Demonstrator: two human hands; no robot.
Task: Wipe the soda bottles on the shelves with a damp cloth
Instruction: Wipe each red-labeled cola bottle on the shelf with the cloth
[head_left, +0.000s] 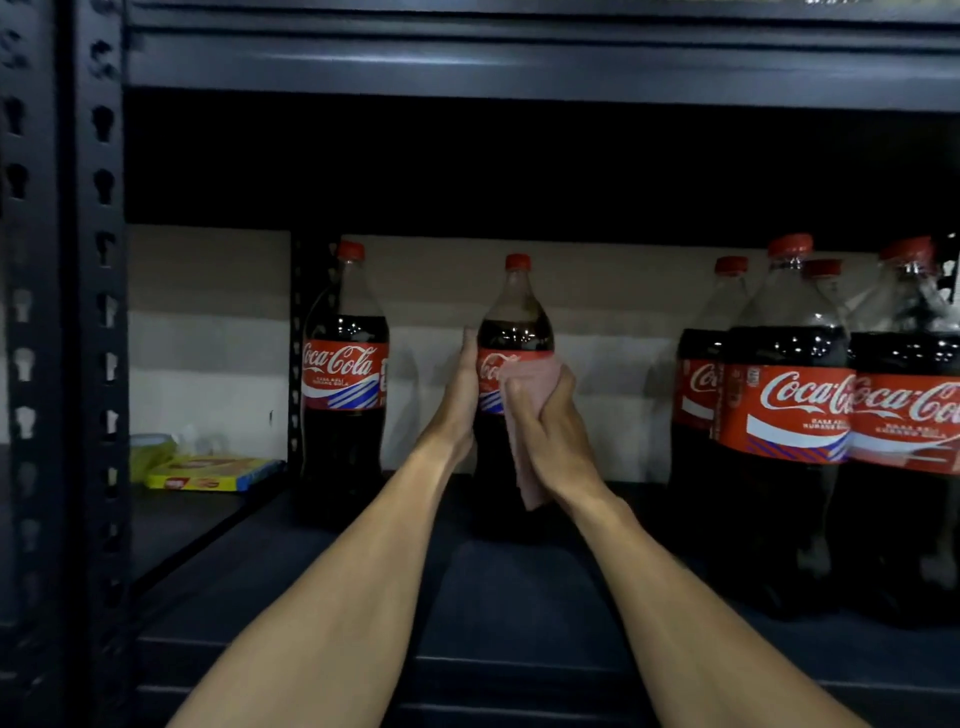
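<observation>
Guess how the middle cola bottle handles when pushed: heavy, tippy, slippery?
Probably heavy: the middle bottle looks filled to its shoulder. Likely tippy if pushed at label height, being tall and narrow; the left hand holds its side. Glossy plastic may slip under the pink cloth in the right hand.

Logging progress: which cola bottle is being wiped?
The lone middle bottle: left hand holds it, right hand presses a pink cloth against it; left bottle and right group stand untouched.
</observation>
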